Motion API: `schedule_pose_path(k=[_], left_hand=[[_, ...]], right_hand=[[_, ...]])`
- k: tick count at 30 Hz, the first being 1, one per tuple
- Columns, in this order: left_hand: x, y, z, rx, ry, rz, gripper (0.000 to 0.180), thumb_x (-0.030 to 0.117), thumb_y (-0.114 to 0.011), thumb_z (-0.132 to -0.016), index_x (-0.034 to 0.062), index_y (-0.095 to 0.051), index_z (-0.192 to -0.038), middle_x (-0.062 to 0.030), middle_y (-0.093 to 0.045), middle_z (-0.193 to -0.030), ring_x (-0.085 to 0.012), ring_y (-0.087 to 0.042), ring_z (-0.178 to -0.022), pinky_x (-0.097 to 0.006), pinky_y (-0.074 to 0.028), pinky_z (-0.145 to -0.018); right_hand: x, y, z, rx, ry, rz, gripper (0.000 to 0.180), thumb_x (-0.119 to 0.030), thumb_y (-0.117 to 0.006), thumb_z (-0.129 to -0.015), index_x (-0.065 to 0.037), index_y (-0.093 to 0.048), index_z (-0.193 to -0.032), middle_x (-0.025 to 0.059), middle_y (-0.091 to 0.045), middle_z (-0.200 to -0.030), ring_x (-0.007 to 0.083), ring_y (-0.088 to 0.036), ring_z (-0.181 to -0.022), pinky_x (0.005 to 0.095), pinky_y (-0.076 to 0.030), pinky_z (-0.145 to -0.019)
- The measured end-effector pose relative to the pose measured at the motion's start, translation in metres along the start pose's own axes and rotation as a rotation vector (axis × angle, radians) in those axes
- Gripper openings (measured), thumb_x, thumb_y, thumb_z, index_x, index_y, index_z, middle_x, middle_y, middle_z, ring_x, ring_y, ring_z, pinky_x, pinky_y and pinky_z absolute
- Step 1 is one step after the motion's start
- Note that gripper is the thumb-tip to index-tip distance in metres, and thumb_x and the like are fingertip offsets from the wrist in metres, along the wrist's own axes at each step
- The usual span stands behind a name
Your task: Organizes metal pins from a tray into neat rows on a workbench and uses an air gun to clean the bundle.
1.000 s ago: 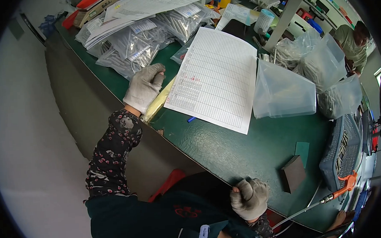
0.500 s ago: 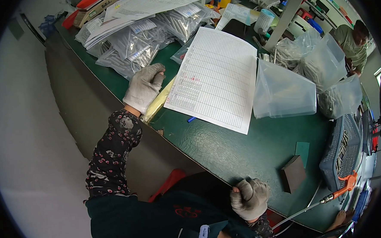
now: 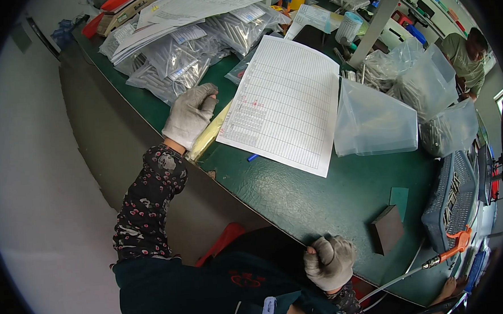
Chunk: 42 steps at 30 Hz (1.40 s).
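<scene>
My left hand [image 3: 190, 117], in a pale glove with bare fingertips, rests loosely closed on the bench's left edge. Nothing shows in its fingers. It lies beside a yellow wrapped strip [image 3: 209, 137] and just below clear bags of metal rods [image 3: 170, 76]. A printed table sheet [image 3: 283, 104] lies flat to its right, over part of the strip; a blue pen end [image 3: 252, 157] pokes out under the sheet. At the near edge sits my right hand [image 3: 331, 262], gloved too, curled into a fist with nothing visible in it. Left of a dark brown block [image 3: 388, 229], it stands apart from it.
Translucent plastic bins [image 3: 374, 116] stand right of the sheet, some with metal parts. A grey-blue basket [image 3: 450, 203] holds small rods. An orange air gun [image 3: 458, 244] with its hose lies at the lower right. A shelf post [image 3: 376, 25] rises behind; another person [image 3: 464, 60] sits far right.
</scene>
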<state>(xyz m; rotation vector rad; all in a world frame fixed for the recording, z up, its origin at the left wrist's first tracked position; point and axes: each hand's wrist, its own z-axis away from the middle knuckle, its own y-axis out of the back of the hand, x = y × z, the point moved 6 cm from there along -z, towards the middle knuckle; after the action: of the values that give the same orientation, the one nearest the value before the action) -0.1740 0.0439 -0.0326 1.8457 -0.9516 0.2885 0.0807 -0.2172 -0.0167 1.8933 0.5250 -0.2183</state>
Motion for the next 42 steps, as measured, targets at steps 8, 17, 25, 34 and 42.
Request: schedule_pose_path(k=[8,17,25,34,42], left_hand=[[0.000,0.000,0.001,-0.006,0.026,0.023,0.019,0.006,-0.057,-0.088,-0.0018,-0.060,-0.104,-0.0087,-0.066,-0.094,-0.0120,-0.062,-0.081,-0.023,-0.050,-0.073],[0.000,-0.001,0.000,0.001,0.005,0.020,0.018,0.006,-0.057,-0.088,-0.0022,-0.060,-0.104,-0.0082,-0.066,-0.093,-0.0112,-0.062,-0.080,-0.023,-0.050,-0.072],[0.001,0.002,0.002,0.017,0.011,0.022,0.018,0.007,-0.058,-0.087,-0.0009,-0.061,-0.103,-0.0097,-0.066,-0.091,-0.0138,-0.062,-0.079,-0.025,-0.049,-0.071],[-0.002,-0.004,-0.003,0.039,-0.081,0.026,0.018,0.004,-0.059,-0.087,-0.0016,-0.060,-0.104,-0.0087,-0.066,-0.092,-0.0129,-0.062,-0.080,-0.024,-0.050,-0.071],[-0.007,0.001,0.004,0.073,-0.019,0.111,0.017,0.004,-0.061,-0.084,0.0003,-0.062,-0.101,-0.0108,-0.067,-0.088,-0.0179,-0.065,-0.078,-0.028,-0.051,-0.069]], right_hand=[[0.002,-0.002,0.001,0.000,0.009,-0.002,0.018,-0.024,-0.064,-0.076,-0.010,-0.057,-0.068,0.0059,-0.045,-0.052,0.0250,-0.049,-0.047,0.0387,-0.036,-0.047],[0.002,-0.001,0.001,-0.018,-0.004,-0.009,0.017,-0.024,-0.065,-0.075,-0.010,-0.057,-0.068,0.0059,-0.045,-0.052,0.0249,-0.049,-0.047,0.0385,-0.036,-0.047],[0.000,-0.002,-0.002,-0.008,0.007,-0.006,0.018,-0.025,-0.065,-0.075,-0.009,-0.058,-0.068,0.0064,-0.046,-0.052,0.0251,-0.049,-0.047,0.0384,-0.036,-0.047],[0.000,0.004,-0.003,0.022,0.000,-0.009,0.018,-0.025,-0.063,-0.077,-0.010,-0.058,-0.070,0.0056,-0.048,-0.052,0.0240,-0.052,-0.048,0.0371,-0.039,-0.047],[-0.001,0.004,-0.006,-0.015,0.042,-0.054,0.015,-0.020,-0.063,-0.075,-0.010,-0.055,-0.069,0.0073,-0.047,-0.053,0.0263,-0.051,-0.047,0.0387,-0.039,-0.045]])
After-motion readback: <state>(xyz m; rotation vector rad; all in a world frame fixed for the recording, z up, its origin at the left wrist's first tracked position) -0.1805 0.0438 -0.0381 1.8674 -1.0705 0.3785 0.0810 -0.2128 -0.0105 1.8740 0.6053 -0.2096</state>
